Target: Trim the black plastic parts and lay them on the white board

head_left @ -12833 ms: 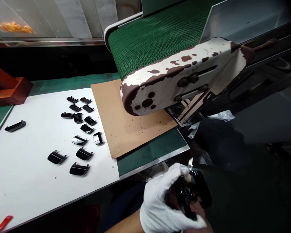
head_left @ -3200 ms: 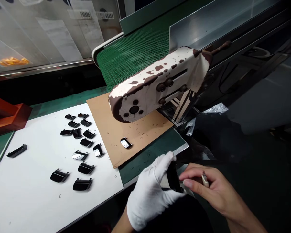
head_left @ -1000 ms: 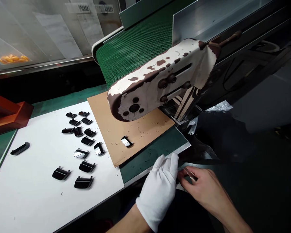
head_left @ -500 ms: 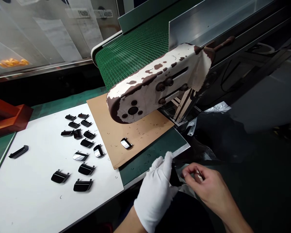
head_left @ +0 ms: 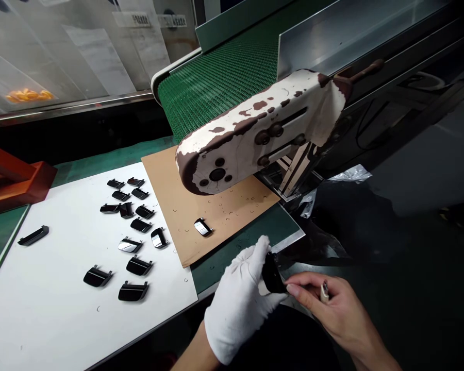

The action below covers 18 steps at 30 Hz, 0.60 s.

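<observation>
My left hand point(head_left: 239, 293), in a white glove, is closed around a glossy black plastic part point(head_left: 272, 274) above the table's front edge. Its palm and lower fingers are partly hidden behind the glove's back. My right hand point(head_left: 328, 304) is bare, with thumb and forefinger pinched against the lower right edge of that part. Between its curled fingers pokes a small pale-ended object point(head_left: 324, 291), most of which is hidden. A similar black part with a bright reflection point(head_left: 203, 227) lies on the brown cardboard point(head_left: 232, 211) just beyond my left hand.
Several more black parts point(head_left: 141, 224) lie on a white sheet point(head_left: 54, 309) at left. A green conveyor belt point(head_left: 216, 77) with a chipped white end bracket point(head_left: 251, 131) overhangs the cardboard. An orange frame foot point(head_left: 19, 180) stands at far left. Clear plastic wrap point(head_left: 351, 174) lies at right.
My left hand has turned and shifted slightly left, so the black part it holds now shows. My right hand has come against that part's edge, its fingertips extended further.
</observation>
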Tool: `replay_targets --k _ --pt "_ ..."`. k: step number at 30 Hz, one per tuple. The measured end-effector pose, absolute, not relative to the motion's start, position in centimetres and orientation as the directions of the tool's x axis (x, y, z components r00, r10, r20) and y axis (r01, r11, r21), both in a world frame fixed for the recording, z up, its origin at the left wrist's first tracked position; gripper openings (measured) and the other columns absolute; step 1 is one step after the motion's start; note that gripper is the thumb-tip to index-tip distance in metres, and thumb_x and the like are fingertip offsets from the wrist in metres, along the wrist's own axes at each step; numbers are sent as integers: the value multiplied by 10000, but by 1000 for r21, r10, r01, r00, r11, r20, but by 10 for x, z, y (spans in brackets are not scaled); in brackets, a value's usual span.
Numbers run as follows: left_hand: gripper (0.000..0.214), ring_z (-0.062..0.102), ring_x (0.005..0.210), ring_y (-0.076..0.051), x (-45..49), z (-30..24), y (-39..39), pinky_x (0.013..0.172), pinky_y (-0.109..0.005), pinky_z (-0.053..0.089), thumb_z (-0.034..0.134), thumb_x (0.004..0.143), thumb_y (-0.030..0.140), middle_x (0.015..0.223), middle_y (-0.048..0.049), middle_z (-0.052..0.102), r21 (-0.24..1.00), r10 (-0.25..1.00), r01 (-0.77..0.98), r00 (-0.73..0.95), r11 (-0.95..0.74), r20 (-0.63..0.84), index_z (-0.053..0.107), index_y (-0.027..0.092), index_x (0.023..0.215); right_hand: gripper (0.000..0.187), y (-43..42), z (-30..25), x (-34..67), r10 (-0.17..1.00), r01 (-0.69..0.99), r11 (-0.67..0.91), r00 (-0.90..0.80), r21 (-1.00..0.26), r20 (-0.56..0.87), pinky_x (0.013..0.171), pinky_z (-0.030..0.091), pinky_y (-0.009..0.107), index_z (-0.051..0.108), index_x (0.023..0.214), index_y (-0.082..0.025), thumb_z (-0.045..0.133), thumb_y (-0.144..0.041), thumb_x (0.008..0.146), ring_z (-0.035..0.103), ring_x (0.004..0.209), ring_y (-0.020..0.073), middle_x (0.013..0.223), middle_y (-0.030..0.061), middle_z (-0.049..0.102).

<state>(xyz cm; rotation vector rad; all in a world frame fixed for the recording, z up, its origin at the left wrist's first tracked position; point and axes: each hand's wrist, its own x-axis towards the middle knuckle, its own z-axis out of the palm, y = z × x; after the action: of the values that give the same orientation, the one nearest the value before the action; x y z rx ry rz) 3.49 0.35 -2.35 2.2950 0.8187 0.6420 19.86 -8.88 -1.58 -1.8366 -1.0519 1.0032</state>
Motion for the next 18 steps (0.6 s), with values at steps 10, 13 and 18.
replay_targets --k 10,13,18 --pt "1028 548 1252 -300 22 -27 5 1017 -475 488 797 721 448 1384 -133 530 888 773 217 600 -405 206 145 314 1505 332 -86 -28 194 840 -315 -289 369 -904 -397 369 142 199 715 717 -179 784 -502 687 159 390 37 438 -105 269" --pt "1007 532 1268 -298 19 -28 5 1037 -486 469 801 726 423 1391 -131 529 919 797 201 580 -338 166 169 304 1502 301 -84 -27 193 833 -370 -270 374 -889 -409 365 164 189 714 721 -181 808 -464 677 181 377 32 432 -111 269" --pt "991 527 1273 -314 20 -26 5 1030 -496 476 811 717 417 1390 -144 530 935 803 193 580 -298 136 214 278 1495 314 -83 -23 191 833 -313 -281 391 -907 -392 371 149 195 722 719 -179 794 -483 687 187 385 31 440 -99 295"
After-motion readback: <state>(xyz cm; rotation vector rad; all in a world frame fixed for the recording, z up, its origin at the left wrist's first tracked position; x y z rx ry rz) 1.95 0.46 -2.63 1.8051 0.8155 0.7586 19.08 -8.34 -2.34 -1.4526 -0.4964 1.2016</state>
